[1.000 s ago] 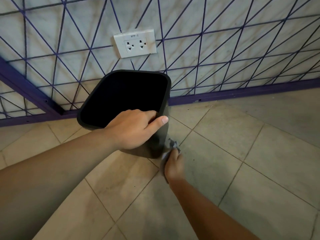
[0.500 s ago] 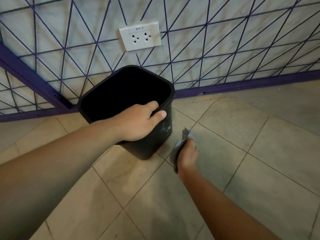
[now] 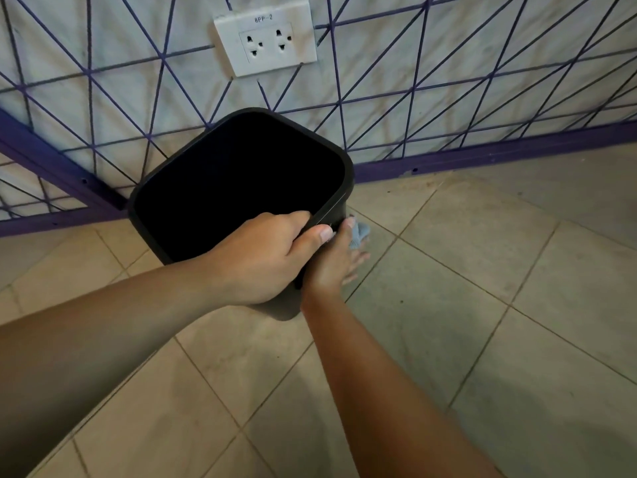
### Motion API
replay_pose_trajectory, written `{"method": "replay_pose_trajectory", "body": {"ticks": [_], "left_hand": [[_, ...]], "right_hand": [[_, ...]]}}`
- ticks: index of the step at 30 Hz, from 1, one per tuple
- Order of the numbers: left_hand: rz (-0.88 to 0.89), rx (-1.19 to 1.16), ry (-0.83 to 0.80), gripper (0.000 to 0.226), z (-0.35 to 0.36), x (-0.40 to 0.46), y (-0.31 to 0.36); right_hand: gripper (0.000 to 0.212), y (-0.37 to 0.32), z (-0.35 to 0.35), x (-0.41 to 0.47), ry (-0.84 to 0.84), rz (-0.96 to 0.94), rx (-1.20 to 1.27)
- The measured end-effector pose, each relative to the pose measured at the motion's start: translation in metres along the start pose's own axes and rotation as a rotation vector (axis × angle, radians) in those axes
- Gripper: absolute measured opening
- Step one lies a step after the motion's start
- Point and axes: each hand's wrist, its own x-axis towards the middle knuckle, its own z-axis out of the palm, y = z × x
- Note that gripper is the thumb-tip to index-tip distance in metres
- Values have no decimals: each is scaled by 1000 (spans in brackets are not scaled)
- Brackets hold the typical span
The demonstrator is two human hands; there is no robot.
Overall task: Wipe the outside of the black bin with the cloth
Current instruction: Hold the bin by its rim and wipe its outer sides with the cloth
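The left hand still grips the near rim of the black bin, at center on the floor. At its 4 o'clock, the right hand, fingers spread, has come up to press the cloth against the side.

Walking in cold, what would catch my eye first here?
The black bin in the middle, standing on the tiled floor by the wall, with the left hand gripping its near rim. Beside it, the right hand presses a grey cloth against the bin's right side. Above, a white socket sits on the purple-lined wall.
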Motion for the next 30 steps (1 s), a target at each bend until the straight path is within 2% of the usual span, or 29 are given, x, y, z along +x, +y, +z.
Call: {"method": "replay_pose_trajectory", "body": {"ticks": [3, 5, 8, 10, 13, 14, 17, 18, 21, 22, 25, 27, 30], "left_hand": [[1, -2, 10, 62, -2, 2, 2], [7, -13, 17, 53, -3, 2, 5], [-4, -31, 28, 49, -3, 2, 7], [-8, -16, 35, 53, -2, 1, 7], [6, 14, 53, 58, -2, 1, 8], [9, 2, 55, 55, -3, 1, 8], [6, -33, 58, 50, -4, 1, 9], [4, -24, 64, 51, -4, 0, 9], [-2, 13, 70, 55, -4, 0, 10], [-1, 3, 66, 55, -4, 0, 10], [2, -35, 57, 51, -5, 1, 8], [4, -23, 66, 50, -4, 1, 8], [0, 2, 76, 51, -3, 1, 10]], "right_hand": [[83, 2, -2, 23, 9, 14, 107], [77, 7, 0, 29, -1, 18, 144], [72, 5, -3, 9, -22, -118, 103], [64, 8, -6, 12, -30, -64, 90], [96, 17, -9, 41, -31, -47, 168], [98, 17, -8, 39, -51, -81, 139], [75, 16, -8, 10, -31, -221, 82], [75, 22, -10, 14, -63, -228, 82], [100, 30, -11, 51, -70, -166, 120], [102, 29, -10, 56, -77, -143, 107], [82, 27, -7, 17, -119, -309, 69], [78, 36, -14, 10, -136, -333, 36], [51, 25, -14, 32, -59, -279, -9]]}}
